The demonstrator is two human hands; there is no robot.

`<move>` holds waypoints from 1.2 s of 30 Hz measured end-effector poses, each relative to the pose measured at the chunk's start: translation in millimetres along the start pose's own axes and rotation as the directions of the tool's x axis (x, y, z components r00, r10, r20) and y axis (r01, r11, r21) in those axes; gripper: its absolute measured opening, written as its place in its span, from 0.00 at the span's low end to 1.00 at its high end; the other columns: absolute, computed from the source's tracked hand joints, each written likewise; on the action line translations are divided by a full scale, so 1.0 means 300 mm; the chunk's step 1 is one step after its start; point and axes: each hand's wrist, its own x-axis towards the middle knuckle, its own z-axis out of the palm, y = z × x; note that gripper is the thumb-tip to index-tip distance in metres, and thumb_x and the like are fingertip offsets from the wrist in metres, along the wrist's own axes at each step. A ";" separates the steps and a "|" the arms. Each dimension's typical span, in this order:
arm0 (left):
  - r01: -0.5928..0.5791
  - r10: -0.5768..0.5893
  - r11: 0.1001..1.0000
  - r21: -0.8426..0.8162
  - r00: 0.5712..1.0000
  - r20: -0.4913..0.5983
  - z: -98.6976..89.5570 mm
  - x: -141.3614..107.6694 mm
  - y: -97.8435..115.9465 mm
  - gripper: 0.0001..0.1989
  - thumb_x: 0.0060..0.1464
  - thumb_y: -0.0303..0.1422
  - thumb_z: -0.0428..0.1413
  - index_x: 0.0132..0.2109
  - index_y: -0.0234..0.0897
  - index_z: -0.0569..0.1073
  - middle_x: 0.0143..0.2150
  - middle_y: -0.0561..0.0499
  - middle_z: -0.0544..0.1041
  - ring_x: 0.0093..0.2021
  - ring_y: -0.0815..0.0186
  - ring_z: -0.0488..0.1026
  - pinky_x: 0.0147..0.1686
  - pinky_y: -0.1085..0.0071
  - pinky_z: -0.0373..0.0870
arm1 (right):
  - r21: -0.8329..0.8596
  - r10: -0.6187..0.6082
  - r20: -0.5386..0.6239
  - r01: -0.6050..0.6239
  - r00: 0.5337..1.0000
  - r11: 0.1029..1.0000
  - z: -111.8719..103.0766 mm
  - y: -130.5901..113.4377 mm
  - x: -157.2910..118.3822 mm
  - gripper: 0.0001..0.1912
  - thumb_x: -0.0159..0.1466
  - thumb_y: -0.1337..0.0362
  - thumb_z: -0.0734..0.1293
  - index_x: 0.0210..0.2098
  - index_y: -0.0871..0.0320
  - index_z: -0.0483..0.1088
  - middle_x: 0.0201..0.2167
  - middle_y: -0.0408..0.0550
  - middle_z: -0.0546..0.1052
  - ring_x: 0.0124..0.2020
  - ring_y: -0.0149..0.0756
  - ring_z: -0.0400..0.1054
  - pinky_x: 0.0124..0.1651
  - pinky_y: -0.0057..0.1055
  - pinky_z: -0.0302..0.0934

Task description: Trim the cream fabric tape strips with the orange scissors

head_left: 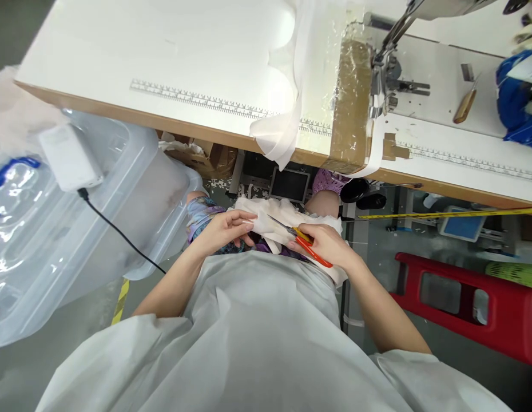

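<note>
Pale cream fabric (287, 213) lies bunched across my lap. My left hand (231, 228) pinches an edge of it between thumb and fingers, at the left side of the lap. In my right hand (320, 243) is a pair of scissors (311, 252) with red and yellow handles. Their dark blades point up and left over the fabric, toward my left hand. The blades look close together, and I cannot tell whether they touch the cloth. Part of the fabric is hidden under my hands.
Ahead stands a white sewing table (184, 51) with a sewing machine (384, 80) and a white fabric strip (278, 134) over its edge. A clear plastic bin (133, 189) bearing a white power bank (71, 157) is at left. To the right is a red stool (446, 303).
</note>
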 end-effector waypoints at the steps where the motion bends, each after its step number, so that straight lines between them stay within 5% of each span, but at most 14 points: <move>1: -0.053 0.064 0.992 0.114 0.994 -0.088 -0.015 0.008 0.002 0.27 0.52 0.46 0.60 0.53 0.33 0.70 0.41 0.43 0.79 0.31 0.63 0.76 0.26 0.72 0.68 | 0.035 0.013 -0.017 -0.012 1.000 0.999 0.005 0.014 -0.015 0.29 0.61 0.37 0.60 0.22 0.55 0.51 0.18 0.38 0.57 0.22 0.29 0.49 0.27 0.28 0.43; 4: -0.210 0.398 0.857 0.471 0.849 -0.346 -0.045 0.058 0.038 0.26 0.55 0.43 0.58 0.56 0.34 0.68 0.51 0.41 0.73 0.39 0.62 0.73 0.36 0.67 0.69 | 0.139 0.050 -0.050 -0.042 0.997 0.989 0.016 0.036 -0.046 0.28 0.61 0.38 0.61 0.22 0.54 0.51 0.18 0.37 0.56 0.22 0.29 0.49 0.27 0.28 0.45; 6: -0.300 0.600 0.722 0.623 0.720 -0.348 -0.037 0.110 0.081 0.24 0.56 0.43 0.57 0.55 0.35 0.69 0.55 0.40 0.70 0.50 0.56 0.69 0.45 0.64 0.68 | 0.188 0.055 -0.074 -0.040 0.996 0.981 0.017 0.031 -0.051 0.27 0.61 0.39 0.62 0.23 0.54 0.54 0.19 0.38 0.58 0.23 0.30 0.52 0.27 0.28 0.47; 8: -0.401 0.702 0.631 0.664 0.660 -0.268 -0.012 0.163 0.121 0.18 0.56 0.42 0.57 0.49 0.35 0.72 0.53 0.42 0.71 0.54 0.56 0.66 0.50 0.63 0.65 | 0.221 0.051 -0.102 -0.028 0.993 0.975 0.013 0.016 -0.048 0.26 0.61 0.40 0.63 0.24 0.55 0.57 0.21 0.39 0.61 0.24 0.31 0.55 0.29 0.28 0.49; 12: -0.441 0.619 0.752 0.490 0.728 -0.295 -0.008 0.213 0.089 0.12 0.60 0.41 0.52 0.36 0.37 0.72 0.34 0.50 0.74 0.36 0.65 0.70 0.37 0.71 0.65 | 0.230 0.081 -0.147 -0.046 0.986 0.972 -0.005 0.005 -0.059 0.25 0.60 0.40 0.64 0.24 0.55 0.59 0.21 0.40 0.63 0.25 0.32 0.56 0.29 0.29 0.50; 16: -0.129 0.296 0.944 0.303 0.740 -0.604 -0.121 0.156 -0.105 0.07 0.55 0.36 0.56 0.34 0.39 0.68 0.20 0.58 0.66 0.23 0.68 0.64 0.25 0.73 0.57 | 0.255 0.143 -0.190 -0.092 0.971 0.963 -0.010 0.041 -0.112 0.24 0.61 0.41 0.64 0.25 0.55 0.63 0.21 0.41 0.65 0.25 0.33 0.57 0.30 0.29 0.52; 18: -0.051 0.229 0.957 0.285 0.737 -0.636 -0.150 0.101 -0.178 0.08 0.51 0.32 0.59 0.36 0.40 0.67 0.17 0.60 0.63 0.20 0.68 0.62 0.23 0.73 0.56 | 0.295 0.174 -0.186 -0.114 0.967 0.949 -0.003 0.060 -0.135 0.24 0.60 0.41 0.64 0.26 0.56 0.64 0.22 0.41 0.66 0.26 0.33 0.58 0.30 0.29 0.53; 21: -0.075 0.173 0.973 0.218 0.863 -0.474 -0.086 0.023 -0.167 0.09 0.54 0.37 0.57 0.41 0.40 0.71 0.18 0.58 0.66 0.20 0.67 0.65 0.22 0.72 0.59 | 0.373 0.190 -0.139 -0.127 0.972 0.919 0.012 0.064 -0.143 0.23 0.60 0.42 0.65 0.26 0.57 0.64 0.23 0.41 0.66 0.27 0.33 0.58 0.31 0.28 0.53; 23: -0.121 0.130 0.991 0.060 0.978 -0.161 0.000 -0.007 -0.092 0.17 0.59 0.43 0.52 0.48 0.37 0.72 0.27 0.51 0.75 0.28 0.64 0.74 0.26 0.71 0.67 | 0.412 0.182 -0.095 -0.128 0.979 0.902 0.019 0.050 -0.134 0.23 0.60 0.43 0.65 0.26 0.57 0.63 0.23 0.41 0.64 0.27 0.32 0.57 0.31 0.28 0.52; 24: -0.137 0.137 0.991 0.006 0.991 -0.013 0.042 -0.014 -0.046 0.20 0.60 0.44 0.51 0.52 0.36 0.71 0.34 0.48 0.78 0.34 0.62 0.76 0.29 0.71 0.69 | 0.419 0.175 -0.074 -0.129 0.982 0.899 0.020 0.040 -0.128 0.23 0.60 0.43 0.65 0.26 0.57 0.63 0.23 0.40 0.63 0.27 0.32 0.56 0.30 0.28 0.52; 26: -0.203 0.196 0.977 0.067 0.976 0.099 0.106 -0.016 0.037 0.19 0.59 0.43 0.53 0.52 0.36 0.71 0.38 0.47 0.77 0.36 0.64 0.76 0.31 0.73 0.69 | 0.423 0.155 -0.035 -0.126 0.987 0.897 0.018 0.020 -0.119 0.23 0.61 0.43 0.64 0.26 0.57 0.61 0.23 0.40 0.61 0.26 0.31 0.53 0.29 0.28 0.50; 31: -0.433 0.508 0.760 0.485 0.861 -0.027 0.149 0.004 0.120 0.14 0.57 0.38 0.56 0.27 0.34 0.70 0.36 0.49 0.72 0.25 0.75 0.63 0.26 0.75 0.62 | 0.441 0.092 0.011 -0.088 0.996 0.893 -0.003 0.004 -0.116 0.24 0.62 0.43 0.62 0.25 0.56 0.58 0.23 0.38 0.55 0.25 0.29 0.50 0.28 0.27 0.47; 33: -0.426 0.460 0.806 0.412 0.888 0.019 0.146 0.008 0.125 0.15 0.59 0.39 0.55 0.28 0.34 0.68 0.35 0.48 0.73 0.22 0.76 0.63 0.23 0.76 0.61 | 0.425 0.069 0.030 -0.075 0.997 0.902 -0.012 0.011 -0.113 0.24 0.62 0.43 0.62 0.25 0.56 0.58 0.23 0.38 0.56 0.25 0.29 0.50 0.28 0.27 0.47; 36: -0.200 0.177 0.972 0.127 0.970 0.169 0.145 0.009 0.133 0.17 0.59 0.46 0.54 0.33 0.34 0.69 0.22 0.52 0.72 0.17 0.72 0.66 0.18 0.77 0.61 | 0.417 0.018 0.062 -0.042 0.998 0.908 -0.023 0.023 -0.100 0.24 0.62 0.42 0.62 0.25 0.56 0.58 0.23 0.38 0.57 0.26 0.29 0.51 0.28 0.27 0.47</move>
